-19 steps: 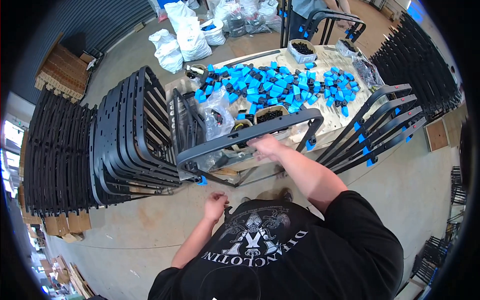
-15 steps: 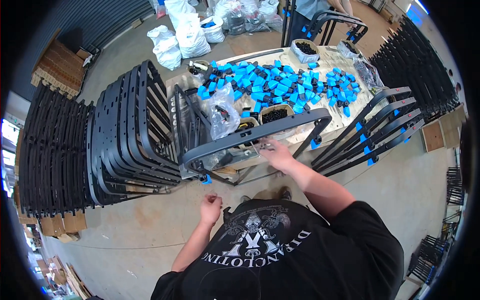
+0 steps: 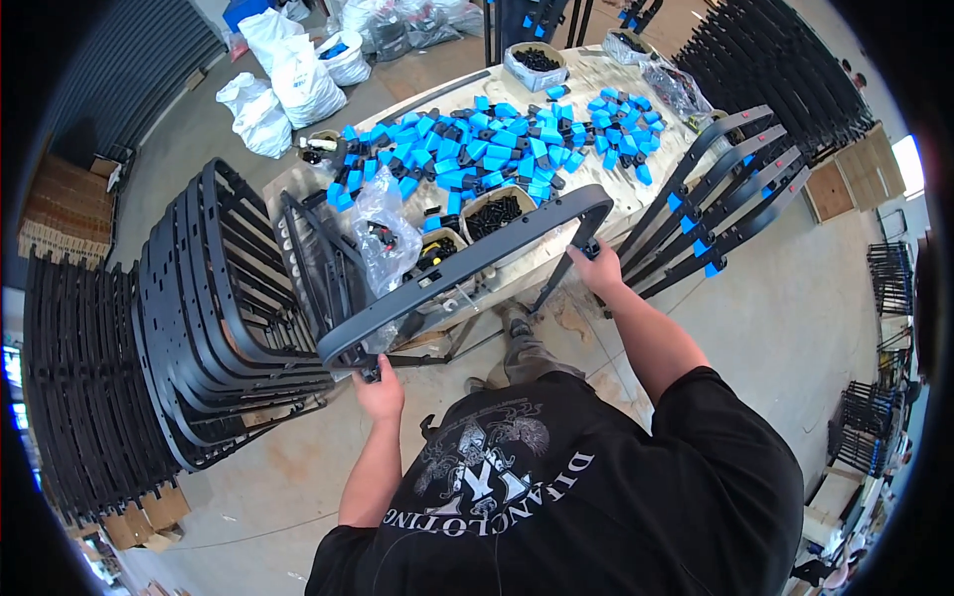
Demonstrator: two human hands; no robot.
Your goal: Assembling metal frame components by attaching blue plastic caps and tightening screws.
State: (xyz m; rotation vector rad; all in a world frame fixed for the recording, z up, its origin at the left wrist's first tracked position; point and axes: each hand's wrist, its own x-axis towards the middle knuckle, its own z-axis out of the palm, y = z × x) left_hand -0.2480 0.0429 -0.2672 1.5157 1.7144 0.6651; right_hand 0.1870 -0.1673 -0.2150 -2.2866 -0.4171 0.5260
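Note:
A black metal tube frame with rounded corners stands tilted before me at the workbench's near edge. My left hand is closed round its lower left end, with the thumb up against the tube. On the other side, my right hand grips the right leg just below the curved corner. Behind the top bar sit a box of small black parts and a box with yellow and black pieces. A clear plastic bag lies beside them.
Blue-and-black plastic caps cover much of the wooden bench. Stacked black frames stand close on my left. Several frames with blue caps lean at the bench's right end. White sacks rest on the floor beyond.
My right hand has left the middle of the top bar for the right leg. My left hand has risen from beside my body to the frame's left end. The view has shifted right.

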